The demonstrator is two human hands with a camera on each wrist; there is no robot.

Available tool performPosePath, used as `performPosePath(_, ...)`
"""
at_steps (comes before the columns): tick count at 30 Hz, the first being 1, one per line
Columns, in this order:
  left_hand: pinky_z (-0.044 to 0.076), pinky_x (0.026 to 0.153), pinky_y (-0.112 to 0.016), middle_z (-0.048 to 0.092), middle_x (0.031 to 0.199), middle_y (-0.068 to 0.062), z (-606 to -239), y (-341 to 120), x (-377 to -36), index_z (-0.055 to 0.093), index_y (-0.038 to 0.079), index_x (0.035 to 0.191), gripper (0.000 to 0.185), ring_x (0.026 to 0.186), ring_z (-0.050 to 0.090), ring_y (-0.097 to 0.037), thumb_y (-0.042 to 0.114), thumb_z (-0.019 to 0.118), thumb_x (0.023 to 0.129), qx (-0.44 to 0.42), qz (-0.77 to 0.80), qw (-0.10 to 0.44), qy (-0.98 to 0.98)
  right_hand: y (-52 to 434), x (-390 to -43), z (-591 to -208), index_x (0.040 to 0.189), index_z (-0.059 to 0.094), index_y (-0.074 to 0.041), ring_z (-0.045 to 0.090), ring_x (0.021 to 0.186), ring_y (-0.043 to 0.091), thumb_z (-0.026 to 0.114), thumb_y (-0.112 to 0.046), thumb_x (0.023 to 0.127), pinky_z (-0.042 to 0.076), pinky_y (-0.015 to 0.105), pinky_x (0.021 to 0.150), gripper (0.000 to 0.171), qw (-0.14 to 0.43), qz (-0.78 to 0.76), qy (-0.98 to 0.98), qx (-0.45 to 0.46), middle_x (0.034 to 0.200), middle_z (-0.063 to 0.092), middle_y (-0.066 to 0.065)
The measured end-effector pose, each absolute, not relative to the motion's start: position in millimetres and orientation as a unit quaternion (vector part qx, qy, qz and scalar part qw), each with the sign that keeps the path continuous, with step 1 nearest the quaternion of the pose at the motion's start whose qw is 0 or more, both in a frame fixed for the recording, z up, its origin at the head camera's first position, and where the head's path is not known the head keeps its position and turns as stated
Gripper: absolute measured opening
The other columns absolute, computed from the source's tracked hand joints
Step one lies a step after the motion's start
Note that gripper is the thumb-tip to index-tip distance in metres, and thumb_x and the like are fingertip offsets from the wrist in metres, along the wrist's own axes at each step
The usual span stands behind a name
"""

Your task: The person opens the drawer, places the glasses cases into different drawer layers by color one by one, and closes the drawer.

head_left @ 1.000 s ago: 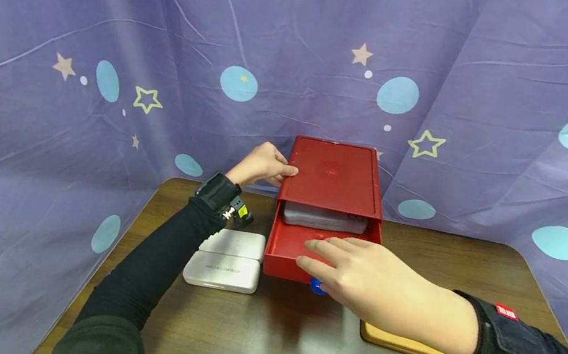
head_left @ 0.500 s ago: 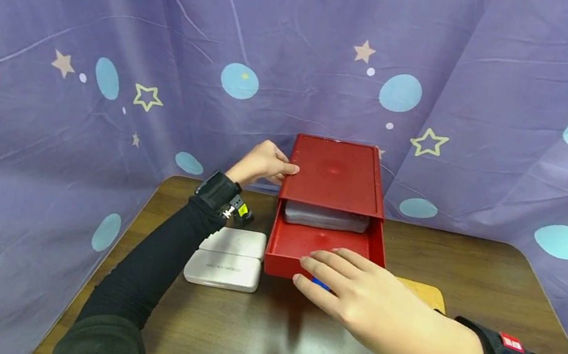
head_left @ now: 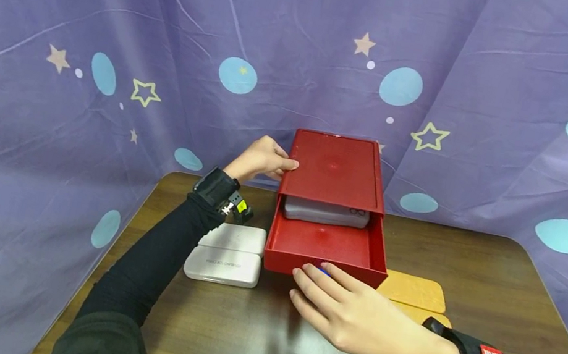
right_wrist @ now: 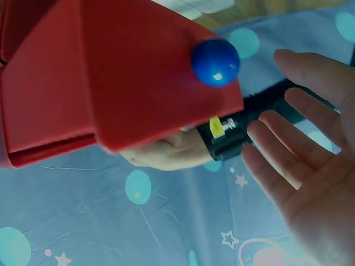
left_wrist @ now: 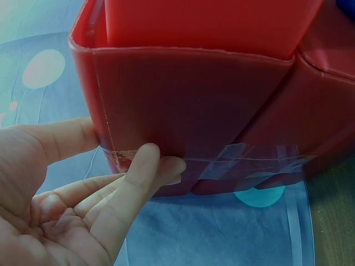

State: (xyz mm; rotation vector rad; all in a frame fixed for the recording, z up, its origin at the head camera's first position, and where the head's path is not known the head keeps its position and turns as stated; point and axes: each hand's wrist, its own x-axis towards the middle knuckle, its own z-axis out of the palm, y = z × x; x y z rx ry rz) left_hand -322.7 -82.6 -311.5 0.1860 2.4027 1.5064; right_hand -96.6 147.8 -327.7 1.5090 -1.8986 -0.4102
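Note:
A red drawer box (head_left: 334, 170) stands at the table's back, its drawer (head_left: 321, 241) pulled out toward me. Deep inside, partly under the top, lies a pale greyish case (head_left: 325, 213) marked with a glasses drawing. My left hand (head_left: 261, 159) rests against the box's left side, thumb over the top edge; in the left wrist view, its fingertips (left_wrist: 172, 166) touch the side wall. My right hand (head_left: 346, 312) is spread in front of the drawer, holding nothing. The right wrist view shows a gap between its fingers and the round blue knob (right_wrist: 215, 62).
Left of the drawer lies a white case (head_left: 223, 266) with lettering, in two halves. A yellow case (head_left: 414, 291), partly hidden by my right arm, lies on the right. The brown table (head_left: 222, 342) meets a purple patterned cloth (head_left: 307, 37) behind the box.
My right hand has drawn back from over the drawer toward me, uncovering more of the drawer and the yellow case. My left hand stays on the box.

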Motion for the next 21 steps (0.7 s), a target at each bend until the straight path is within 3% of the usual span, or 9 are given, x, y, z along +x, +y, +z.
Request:
performPosePath(4,0.061,0.092,-0.047,0.072,0.114,-0.029,-311.0,-82.5,-322.1,0.067,-0.014,0.121,0.038,0.098,0.076,-0.033,0.012,0.073,0.094,0.065,0.525,0.152,0.835,148.6,-99.1,-338.0,0.121,0.069,-0.012,0.066,0.119,0.023,0.017,0.000,0.109,0.058,0.036,0.101,0.055,0.344,-0.190,-0.714,0.579,0.126,0.069,0.012)
performPosePath(7,0.062,0.091,-0.045,0.072,0.115,-0.028,-310.6,-82.7,-322.0,0.066,-0.014,0.122,0.039,0.102,0.075,-0.035,0.013,0.073,0.094,0.065,0.521,0.151,0.838,149.3,-101.3,-345.0,0.119,0.070,-0.012,0.065,0.119,0.024,0.018,-0.001,0.109,0.057,0.035,0.100,0.054,0.351,-0.209,-0.705,0.580,0.125,0.069,0.012)
performPosePath(21,0.065,0.083,-0.038,0.073,0.115,-0.028,-312.5,-82.2,-323.6,0.067,-0.013,0.122,0.039,0.076,0.074,-0.018,0.013,0.074,0.094,0.057,0.522,0.154,0.837,150.5,-108.1,-362.5,0.113,0.071,-0.011,0.064,0.114,0.026,0.019,0.001,0.109,0.058,0.035,0.098,0.053,0.354,-0.216,-0.703,0.577,0.119,0.068,0.015)
